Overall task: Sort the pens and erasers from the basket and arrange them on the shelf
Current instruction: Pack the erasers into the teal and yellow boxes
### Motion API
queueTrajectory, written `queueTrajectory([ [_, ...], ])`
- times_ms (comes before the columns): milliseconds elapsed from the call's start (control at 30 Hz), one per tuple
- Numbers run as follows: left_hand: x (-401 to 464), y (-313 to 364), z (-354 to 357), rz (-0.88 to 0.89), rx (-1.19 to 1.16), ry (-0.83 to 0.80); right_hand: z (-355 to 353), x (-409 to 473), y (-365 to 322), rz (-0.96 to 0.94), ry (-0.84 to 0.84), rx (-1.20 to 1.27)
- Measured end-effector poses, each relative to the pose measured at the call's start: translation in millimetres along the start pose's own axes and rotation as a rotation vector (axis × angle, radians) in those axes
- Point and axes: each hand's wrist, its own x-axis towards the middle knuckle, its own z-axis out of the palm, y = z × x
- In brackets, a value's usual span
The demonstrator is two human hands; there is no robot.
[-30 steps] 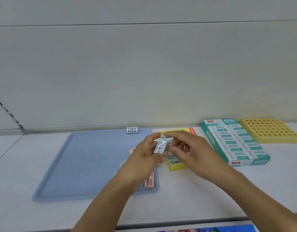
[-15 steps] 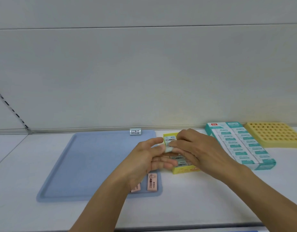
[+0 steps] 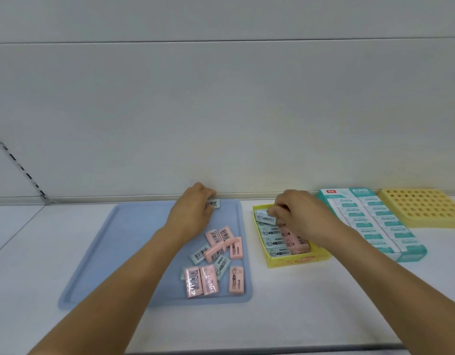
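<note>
A blue tray [image 3: 113,252] lies on the white shelf with several pink and pale blue erasers [image 3: 213,262] loose in its right half. My left hand [image 3: 193,208] reaches to the tray's far edge and grips a small pale blue eraser [image 3: 214,203] with a barcode. To the right, a yellow box [image 3: 295,261] holds rows of pale blue and pink erasers. My right hand [image 3: 298,213] is over the box's far end, pinching a pale blue eraser [image 3: 265,218] there.
A teal and white box of erasers [image 3: 369,221] lies right of the yellow box. A yellow holder with many round holes [image 3: 426,208] sits at the far right. The shelf's back wall rises just behind the tray.
My hands were together at the centre, passing one pale blue eraser. They have split: the left moved to the tray's far edge, the right moved to the yellow box with the eraser.
</note>
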Motion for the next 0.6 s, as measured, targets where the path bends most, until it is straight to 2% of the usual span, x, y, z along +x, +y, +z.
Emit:
queueTrajectory([
  [100,0.4,1.0,2.4,0.018,0.065,-0.006,1.7,7.8,-2.3,0.008,0.028,0.094],
  [267,-2.6,-0.6,-1.6,-0.032,0.0,-0.002,12.0,5.3,2.2,-0.034,0.033,0.14],
  [433,-3.2,0.0,-5.6,-0.211,-0.227,-0.024,12.2,4.4,4.4,-0.1,0.064,0.035],
  [533,-5.2,-0.3,-5.7,-0.25,-0.253,-0.031,-3.7,-3.9,12.6,-0.088,0.083,-0.034],
  [600,-8.4,0.9,-4.0,-0.254,-0.301,-0.018,-17.0,-12.7,21.9,-0.072,0.033,-0.134],
])
